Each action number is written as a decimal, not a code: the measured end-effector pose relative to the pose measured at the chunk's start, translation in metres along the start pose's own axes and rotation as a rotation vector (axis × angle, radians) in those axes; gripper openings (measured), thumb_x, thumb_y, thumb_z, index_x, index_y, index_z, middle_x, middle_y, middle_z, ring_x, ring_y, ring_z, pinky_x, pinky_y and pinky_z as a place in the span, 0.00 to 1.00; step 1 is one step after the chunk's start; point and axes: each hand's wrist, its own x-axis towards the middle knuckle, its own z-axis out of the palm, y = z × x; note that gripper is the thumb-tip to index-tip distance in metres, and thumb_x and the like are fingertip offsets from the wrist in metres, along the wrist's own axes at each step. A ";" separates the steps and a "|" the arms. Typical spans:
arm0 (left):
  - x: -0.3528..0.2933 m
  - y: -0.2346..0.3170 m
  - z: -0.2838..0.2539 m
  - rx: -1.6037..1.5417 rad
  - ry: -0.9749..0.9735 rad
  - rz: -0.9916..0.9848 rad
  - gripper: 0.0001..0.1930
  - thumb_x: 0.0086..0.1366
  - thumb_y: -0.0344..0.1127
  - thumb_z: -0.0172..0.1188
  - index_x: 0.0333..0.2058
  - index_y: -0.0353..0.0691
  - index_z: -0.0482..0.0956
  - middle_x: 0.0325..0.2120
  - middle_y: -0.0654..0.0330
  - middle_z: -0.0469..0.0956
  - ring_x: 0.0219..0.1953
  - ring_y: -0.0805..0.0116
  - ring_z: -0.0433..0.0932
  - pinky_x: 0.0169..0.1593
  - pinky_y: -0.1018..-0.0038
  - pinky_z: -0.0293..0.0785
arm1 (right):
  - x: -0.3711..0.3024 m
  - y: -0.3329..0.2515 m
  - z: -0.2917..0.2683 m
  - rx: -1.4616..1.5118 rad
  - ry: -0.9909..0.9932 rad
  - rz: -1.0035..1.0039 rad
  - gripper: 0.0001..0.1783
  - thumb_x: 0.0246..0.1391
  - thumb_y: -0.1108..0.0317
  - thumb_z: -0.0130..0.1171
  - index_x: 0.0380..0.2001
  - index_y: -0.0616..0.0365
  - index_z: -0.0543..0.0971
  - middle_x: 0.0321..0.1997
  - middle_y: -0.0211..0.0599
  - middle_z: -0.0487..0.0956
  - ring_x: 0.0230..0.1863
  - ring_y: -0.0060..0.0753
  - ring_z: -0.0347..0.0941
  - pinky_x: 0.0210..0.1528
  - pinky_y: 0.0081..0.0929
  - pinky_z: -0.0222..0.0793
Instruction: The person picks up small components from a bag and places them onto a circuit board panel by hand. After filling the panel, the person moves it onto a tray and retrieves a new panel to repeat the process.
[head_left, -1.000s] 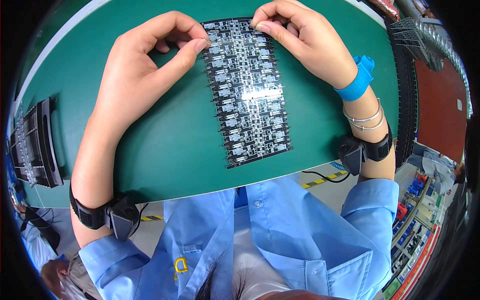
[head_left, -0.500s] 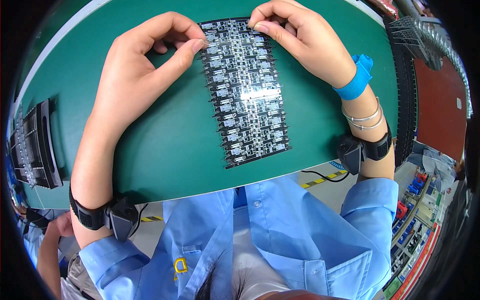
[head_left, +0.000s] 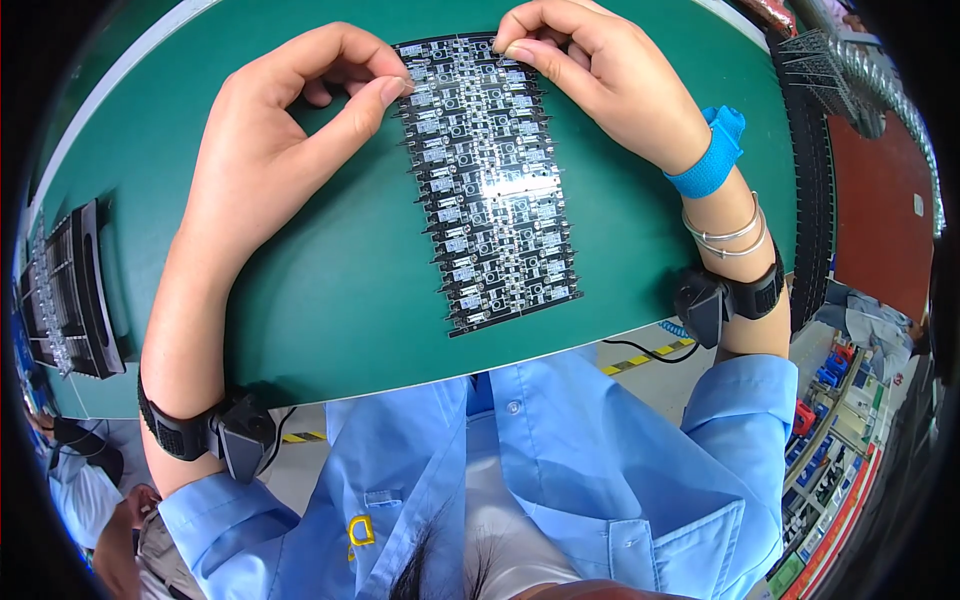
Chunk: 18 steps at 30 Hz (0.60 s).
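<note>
A long black circuit board panel (head_left: 490, 190), packed with rows of small silvery and white parts, lies on the green work surface (head_left: 330, 290), with small tabs jutting from both long sides. At its far left edge, the thumb and forefinger of my left hand (head_left: 300, 120) are pinched together on the rim. My right hand (head_left: 610, 80) pinches the far right corner between thumb and forefinger, its other fingers curled. The exact grip at each fingertip is partly hidden. Bright light glares off the panel's middle.
At the left edge stands a black slotted rack (head_left: 75, 290). Along the right side run a black ribbed strip (head_left: 812, 220), a bundle of thin metal pins (head_left: 815, 75) and a silvery flexible hose (head_left: 890, 85). Another person's arm (head_left: 118, 545) shows at lower left.
Both my hands have shifted very slightly left, and the panel's far end has moved a little with them. The other person's arm at lower left has moved down.
</note>
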 end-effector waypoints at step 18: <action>0.001 -0.002 -0.001 0.004 -0.015 0.022 0.05 0.59 0.31 0.59 0.33 0.37 0.77 0.28 0.68 0.78 0.30 0.81 0.72 0.36 0.83 0.65 | -0.001 -0.008 -0.002 -0.106 0.008 -0.132 0.04 0.52 0.73 0.57 0.31 0.61 0.76 0.32 0.39 0.71 0.30 0.36 0.71 0.33 0.27 0.67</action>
